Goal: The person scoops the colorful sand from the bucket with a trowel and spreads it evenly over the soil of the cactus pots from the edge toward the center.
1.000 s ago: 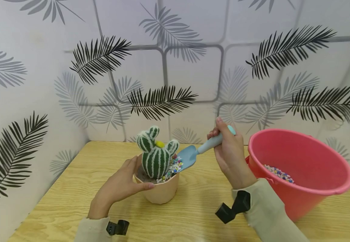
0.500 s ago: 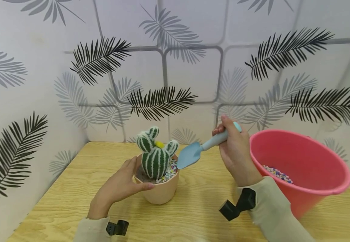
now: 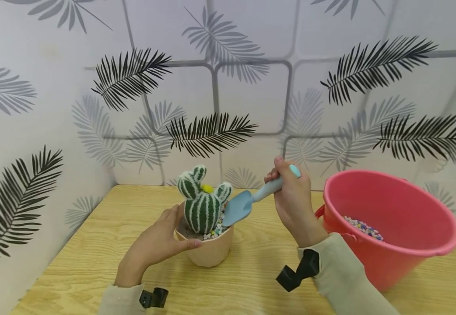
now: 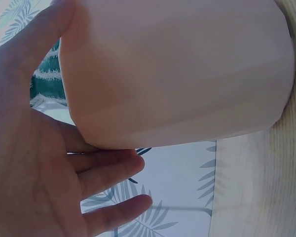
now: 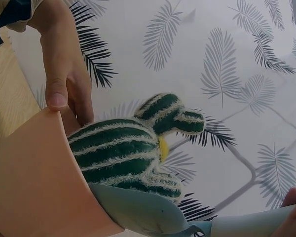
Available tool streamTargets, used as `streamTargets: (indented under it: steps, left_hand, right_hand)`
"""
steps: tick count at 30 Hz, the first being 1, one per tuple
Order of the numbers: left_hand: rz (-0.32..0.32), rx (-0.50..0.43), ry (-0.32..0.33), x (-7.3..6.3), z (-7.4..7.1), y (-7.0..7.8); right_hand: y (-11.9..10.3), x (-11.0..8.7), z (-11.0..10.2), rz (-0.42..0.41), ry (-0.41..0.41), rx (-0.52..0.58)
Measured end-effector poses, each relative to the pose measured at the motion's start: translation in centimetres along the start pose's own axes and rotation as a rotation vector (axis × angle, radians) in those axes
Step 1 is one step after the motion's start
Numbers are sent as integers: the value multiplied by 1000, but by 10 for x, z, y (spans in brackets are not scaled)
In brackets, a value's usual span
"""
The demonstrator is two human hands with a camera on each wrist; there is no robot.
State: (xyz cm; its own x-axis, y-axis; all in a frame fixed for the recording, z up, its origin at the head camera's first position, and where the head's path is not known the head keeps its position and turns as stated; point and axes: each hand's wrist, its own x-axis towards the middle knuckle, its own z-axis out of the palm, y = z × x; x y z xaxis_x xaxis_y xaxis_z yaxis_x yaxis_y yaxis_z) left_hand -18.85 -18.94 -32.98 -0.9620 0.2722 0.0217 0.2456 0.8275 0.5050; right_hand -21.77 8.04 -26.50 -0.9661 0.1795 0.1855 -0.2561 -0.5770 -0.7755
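A knitted green-and-white striped cactus (image 3: 201, 212) with a yellow flower stands in a peach flower pot (image 3: 211, 251). Grey-brown soil shows at the pot's left, and small coloured pebbles (image 3: 215, 232) lie at its right. My left hand (image 3: 153, 239) holds the pot from the left, thumb at the near rim, fingers along the far side. In my right hand (image 3: 294, 199) is the handle of a light blue garden trowel (image 3: 237, 208). Its blade dips over the pot's right rim, beside the cactus in the right wrist view. No pebbles show on the blade.
A pink-red bucket (image 3: 381, 262) stands to the right of my right forearm, with more coloured pebbles (image 3: 363, 228) inside. Pot and bucket are on a wooden table (image 3: 267, 275). Behind it rises a wall (image 3: 251, 100) patterned with leaves.
The trowel drew back up and right from the pot, then came left and down over the rim again. Pebbles seen at its blade tip earlier no longer show there. The left hand stays put.
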Motion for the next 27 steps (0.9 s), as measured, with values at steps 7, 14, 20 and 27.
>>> streamTargets:
  steps: [7, 14, 20, 27]
  left_hand:
    - [-8, 65, 31, 0, 3, 2]
    - [-42, 176, 73, -1, 6, 11]
    - [-39, 211, 97, -4, 5, 18]
    - [-48, 217, 95, -7, 0, 21]
  right_hand:
    - [-4, 1, -2, 4, 2, 6]
    - [-4, 3, -4, -9, 4, 51]
    - [3, 2, -6, 14, 14, 29]
    - [8, 3, -5, -31, 10, 37]
